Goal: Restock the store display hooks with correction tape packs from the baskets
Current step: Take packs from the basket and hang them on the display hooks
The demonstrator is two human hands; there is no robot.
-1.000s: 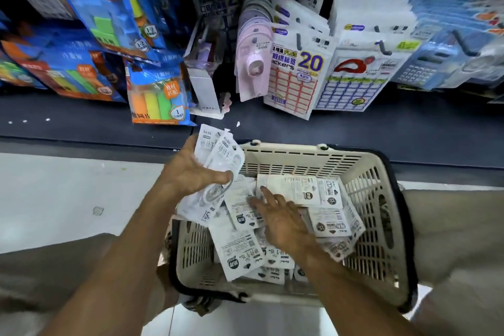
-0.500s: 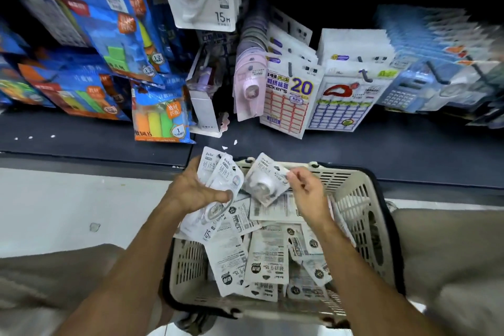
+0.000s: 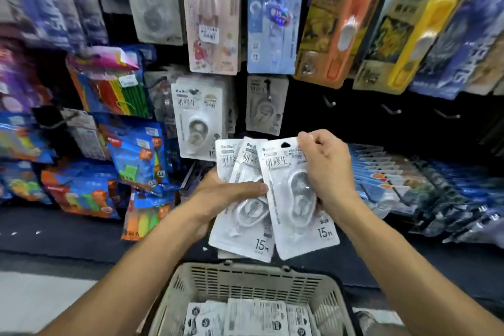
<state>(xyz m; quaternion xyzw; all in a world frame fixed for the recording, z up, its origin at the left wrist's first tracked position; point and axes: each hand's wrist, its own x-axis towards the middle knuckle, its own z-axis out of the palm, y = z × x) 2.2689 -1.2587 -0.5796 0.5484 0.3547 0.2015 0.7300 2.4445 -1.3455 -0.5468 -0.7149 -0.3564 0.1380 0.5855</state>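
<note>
We read "15M" at the bottom right of the front correction tape pack (image 3: 297,199), which the right hand (image 3: 327,169) pinches at its top edge; large characters "研修生" run across its upper part. The second pack (image 3: 242,215), under the left hand's (image 3: 218,199) thumb, also shows "15M" at the bottom and part of the same characters. The third pack (image 3: 225,153) behind carries "BoBo" at its top. The hanging pack (image 3: 199,123) on the display hook shows "BoBo" and "研修生", with "15" at its lower edge. A pink carded pack (image 3: 211,13) above bears "16" in a dark circle. Other print is too blurred to read.
</note>
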